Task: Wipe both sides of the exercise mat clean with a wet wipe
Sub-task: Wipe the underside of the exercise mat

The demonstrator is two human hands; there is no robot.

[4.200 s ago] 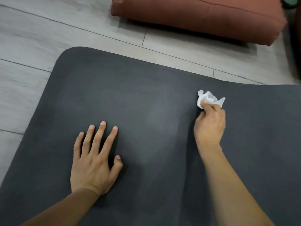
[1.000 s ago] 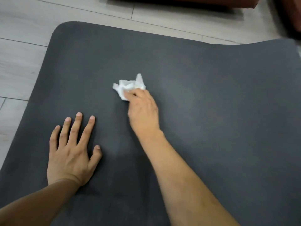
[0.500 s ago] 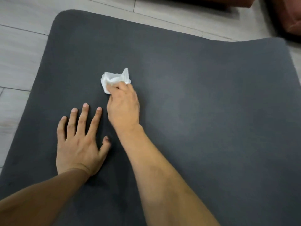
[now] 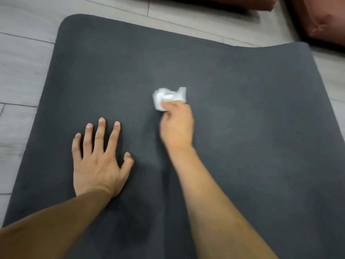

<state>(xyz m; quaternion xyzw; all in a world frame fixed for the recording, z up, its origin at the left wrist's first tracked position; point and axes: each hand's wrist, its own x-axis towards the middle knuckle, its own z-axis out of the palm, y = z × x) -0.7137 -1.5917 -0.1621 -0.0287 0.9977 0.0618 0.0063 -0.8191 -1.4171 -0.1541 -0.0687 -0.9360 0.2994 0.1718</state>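
A dark grey exercise mat [image 4: 242,109] lies flat on the floor and fills most of the view. My right hand [image 4: 176,126] presses a crumpled white wet wipe [image 4: 168,98] onto the mat near its middle; hand and wipe are blurred by motion. My left hand [image 4: 99,159] lies flat on the mat to the left, palm down, fingers spread, holding nothing. The mat's far right edge curls up a little.
Pale grey wood-look floor [image 4: 18,62] surrounds the mat on the left and at the top. Reddish-brown cushions sit at the top edge [image 4: 224,0] and in the top right corner [image 4: 321,21], close to the mat's far right corner.
My right hand has swept the wipe to the right, away from my left hand, after moving left across the mat before. My left hand stays flat on the mat.
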